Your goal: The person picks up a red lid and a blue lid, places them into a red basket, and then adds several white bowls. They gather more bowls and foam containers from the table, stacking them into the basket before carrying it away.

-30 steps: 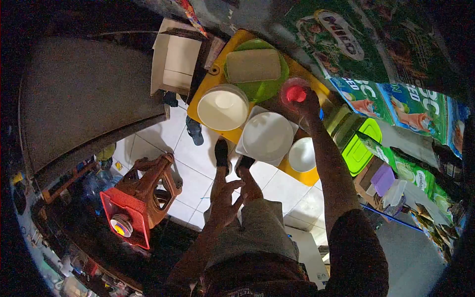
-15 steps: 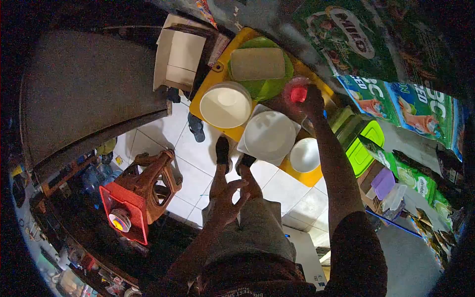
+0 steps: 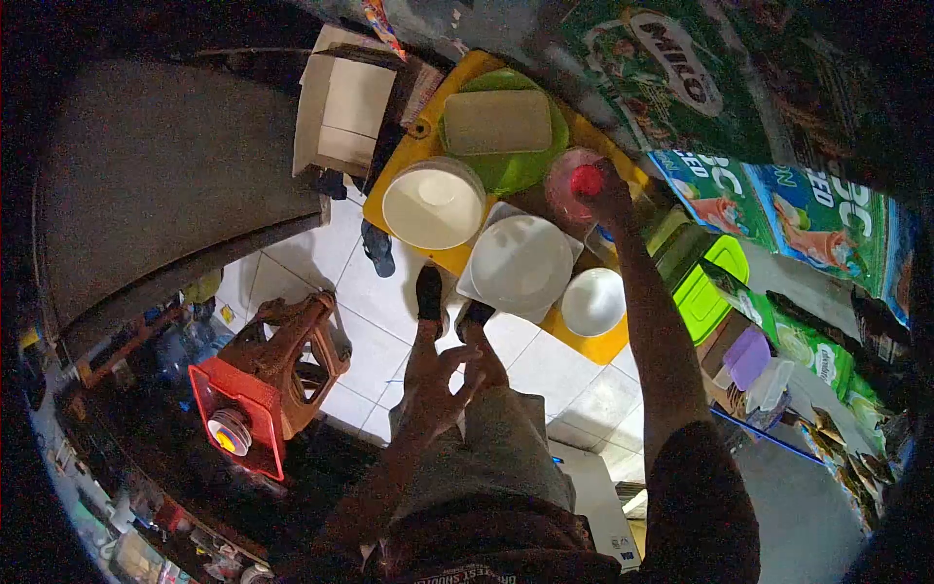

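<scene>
My right hand [image 3: 611,200] grips the red-lidded clear plastic jar [image 3: 576,185] at the crowded yellow tray [image 3: 418,156]; left hand [image 3: 435,384] open, empty; a slip could topple the jar onto the white bowls [image 3: 520,263].

My right hand [image 3: 611,200] has moved a little along the far edge of the yellow tray [image 3: 413,161]. A second ago the small red jar [image 3: 576,182] in my fingers was tipped so I looked right down at its red lid. Half a second ago I had lifted it a bit toward the green plate [image 3: 506,165]. Now it has come back down near that same edge, and I see more of its clear side. My left hand [image 3: 435,384] has drifted up a tiny bit over my knee, and its fingers have spread wider.
</scene>
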A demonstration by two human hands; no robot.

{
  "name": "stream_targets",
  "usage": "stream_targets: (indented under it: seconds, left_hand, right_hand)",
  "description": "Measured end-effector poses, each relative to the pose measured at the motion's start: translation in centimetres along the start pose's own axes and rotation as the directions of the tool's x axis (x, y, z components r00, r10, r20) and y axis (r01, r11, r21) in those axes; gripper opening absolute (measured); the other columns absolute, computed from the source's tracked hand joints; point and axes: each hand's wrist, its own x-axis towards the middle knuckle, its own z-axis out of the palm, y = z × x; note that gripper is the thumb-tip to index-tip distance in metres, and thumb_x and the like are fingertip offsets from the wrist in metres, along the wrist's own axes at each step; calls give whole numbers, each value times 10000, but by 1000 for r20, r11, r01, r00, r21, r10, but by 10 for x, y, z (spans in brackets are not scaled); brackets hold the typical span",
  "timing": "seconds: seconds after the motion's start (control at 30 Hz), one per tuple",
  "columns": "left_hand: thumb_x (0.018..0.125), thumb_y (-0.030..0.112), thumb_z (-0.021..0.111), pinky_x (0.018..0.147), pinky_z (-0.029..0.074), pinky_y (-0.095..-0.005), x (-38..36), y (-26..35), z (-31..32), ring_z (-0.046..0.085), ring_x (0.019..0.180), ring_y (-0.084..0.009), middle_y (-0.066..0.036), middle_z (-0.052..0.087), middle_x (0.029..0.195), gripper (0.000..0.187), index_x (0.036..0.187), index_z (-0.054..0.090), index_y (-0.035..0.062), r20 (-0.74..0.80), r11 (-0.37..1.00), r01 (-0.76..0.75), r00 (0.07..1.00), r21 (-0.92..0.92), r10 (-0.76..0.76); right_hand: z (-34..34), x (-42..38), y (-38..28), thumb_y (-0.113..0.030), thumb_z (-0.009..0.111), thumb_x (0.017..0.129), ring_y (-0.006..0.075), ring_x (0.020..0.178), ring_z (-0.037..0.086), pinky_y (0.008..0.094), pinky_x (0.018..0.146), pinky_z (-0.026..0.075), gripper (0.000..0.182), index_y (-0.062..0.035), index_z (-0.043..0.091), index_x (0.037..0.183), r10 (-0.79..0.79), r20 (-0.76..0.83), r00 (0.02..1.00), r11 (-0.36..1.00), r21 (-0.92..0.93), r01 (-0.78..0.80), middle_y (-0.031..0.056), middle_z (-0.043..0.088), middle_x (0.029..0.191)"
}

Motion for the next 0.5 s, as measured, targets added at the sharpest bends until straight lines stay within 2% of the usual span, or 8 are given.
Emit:
stream_targets:
  seconds: [0.03,0.07,0.1,0.17,0.27,0.3,0.43,0.5]
  left_hand:
    - [841,224,649,969,401,-409,4,-2,-2,467,1173,-376,-213,456,1260,286,1089,588,93,-46,989,-49,997,142,56]
    - [785,-33,628,872,429,-301,10,-5,-5,525,1062,-189,-93,553,1180,399,1166,523,23,6,985,-99,995,145,99]
    - [785,-33,628,872,429,-301,16,-4,-4,525,1062,-189,-93,553,1180,399,1166,523,23,-6,987,-89,996,136,91]
    - [800,-62,616,909,434,-322,31,3,0,542,1060,-190,-88,552,1181,379,1158,536,33,-74,991,-2,997,-132,-8]
    - [876,135,618,886,493,-321,62,41,-6,593,1045,-231,-183,559,1179,517,1309,362,16,-99,733,5,990,-680,-99]
    - [876,135,618,886,493,-321,66,51,-9,593,1045,-231,-183,559,1179,517,1309,362,16,-111,733,6,988,-681,-111]
    - [940,256,514,899,477,-335,80,64,-17,575,1073,-226,-172,571,1170,448,1294,396,7,-14,774,133,983,-619,-181]
    - [954,285,482,906,469,-339,79,63,-15,558,1100,-225,-166,559,1190,437,1284,410,7,-32,875,182,975,-448,-219]
  right_hand:
    - [-6,-12,-19,-378,819,569,294,1049,551,420,892,457,766,-97,473,1192,-10,-38,999,963,269,20,135,554,1136]
    - [-13,-26,-43,-343,815,601,271,1044,558,405,898,455,726,-86,471,1187,-11,-73,997,855,517,48,128,554,1149]
    - [-15,-38,-58,-343,815,601,271,1044,558,405,898,455,726,-86,471,1187,-21,-60,998,856,514,49,128,554,1149]
    - [-18,-65,-86,-254,805,644,237,1012,565,374,896,454,659,-73,469,1181,24,-5,1000,946,323,-21,105,560,1118]
    - [-19,-113,-146,-192,815,634,235,1034,544,369,889,461,653,-67,463,1170,128,254,959,744,614,-262,87,545,1113]
    - [-19,-129,-168,-190,827,613,236,1040,540,366,889,462,679,-67,458,1169,140,308,941,562,757,-332,83,542,1109]
    - [-5,-152,-204,-183,837,598,232,1045,539,356,895,464,714,-69,441,1181,94,336,937,615,720,-321,86,541,1113]
    - [6,-154,-207,-178,842,588,234,1036,546,350,900,463,744,-73,427,1197,-75,144,987,702,710,-50,100,533,1122]
